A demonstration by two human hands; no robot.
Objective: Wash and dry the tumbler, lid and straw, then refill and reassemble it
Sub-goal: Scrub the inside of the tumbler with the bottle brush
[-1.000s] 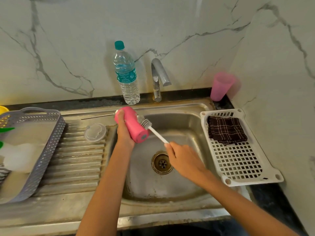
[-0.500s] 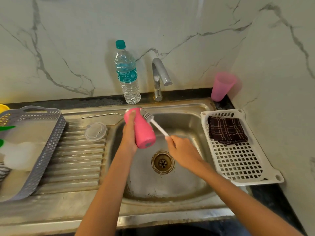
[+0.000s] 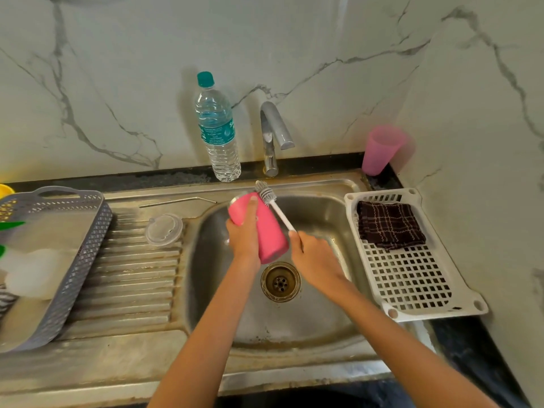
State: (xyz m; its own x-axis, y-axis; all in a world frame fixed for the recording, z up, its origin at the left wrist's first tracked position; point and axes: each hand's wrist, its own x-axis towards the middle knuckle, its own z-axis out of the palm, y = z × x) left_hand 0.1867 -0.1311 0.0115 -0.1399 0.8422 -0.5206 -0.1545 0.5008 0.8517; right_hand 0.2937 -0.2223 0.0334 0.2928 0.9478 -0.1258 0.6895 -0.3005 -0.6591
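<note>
My left hand [image 3: 245, 234] grips the pink tumbler [image 3: 269, 231] over the sink basin [image 3: 321, 316], tilted with one end towards the far left. My right hand [image 3: 316, 259] holds the white handle of a bottle brush [image 3: 266, 194], whose grey bristles lie against the tumbler's upper side near its far end. The clear lid [image 3: 163, 229] lies on the ribbed drainboard to the left. The metal straw [image 3: 178, 200] lies along the sink's back ledge.
A water bottle [image 3: 217, 131] and the tap [image 3: 273, 136] stand behind the sink. A pink cup [image 3: 381, 148] sits in the back right corner. A white rack [image 3: 412, 278] with a dark checked cloth [image 3: 390, 225] is on the right, a grey basket [image 3: 64, 260] on the left.
The tumbler has turned from pointing right to lying more upright, and the brush head has slid along its outside towards the far end.
</note>
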